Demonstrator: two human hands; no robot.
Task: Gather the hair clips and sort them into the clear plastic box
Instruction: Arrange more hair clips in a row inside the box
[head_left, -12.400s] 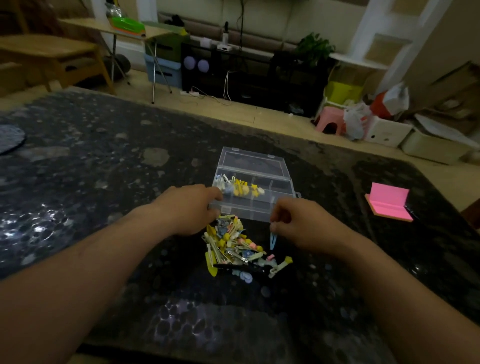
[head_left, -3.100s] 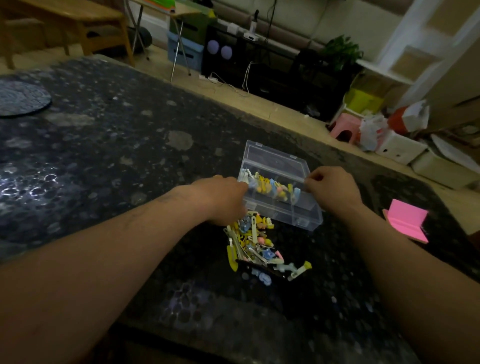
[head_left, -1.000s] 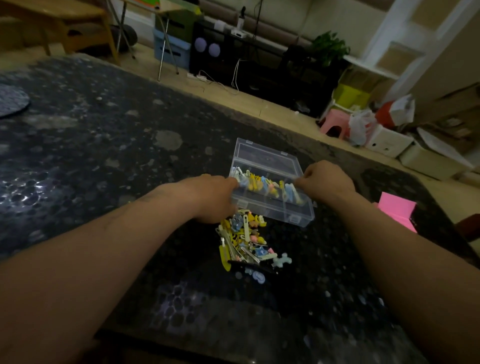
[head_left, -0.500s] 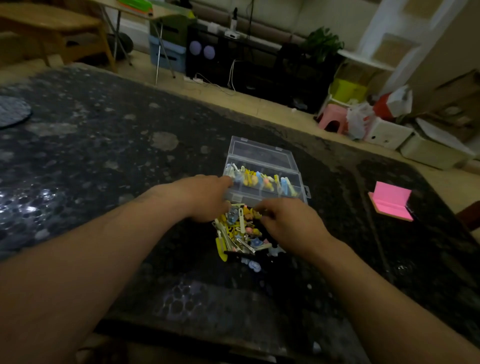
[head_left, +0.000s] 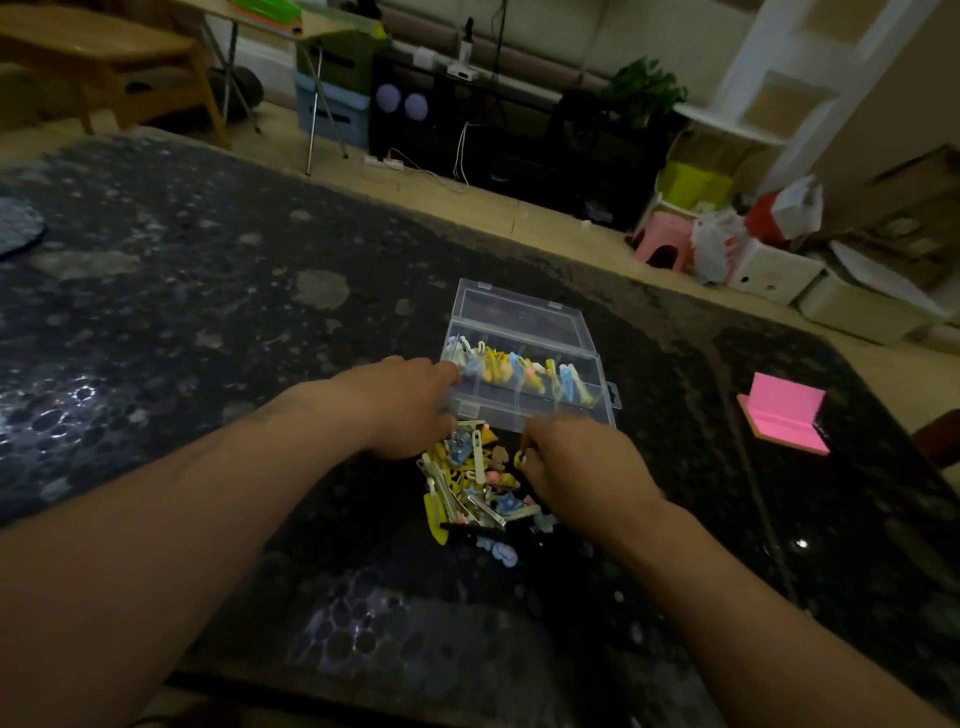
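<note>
Now the right hand (head_left: 576, 467) is sitting over the loose pile of hair clips (head_left: 467, 493), having come back from the right end of the box (head_left: 550, 413) within the last second. Its grip is curling tight, fingertips pinching what looks like a small yellow clip (head_left: 520, 458) at the pile's far side. Left hand (head_left: 405, 410) is staying put, grip curling round the box's near left corner and steadying it. Box is sitting open mid-tabletop, lid lying flat toward the far edge. Pile is lying just beside it on the near-edge side. Middle row is carrying clips; front row is looking empty. So one drop is done and the next pick is starting, with much of the pile still waiting.
</note>
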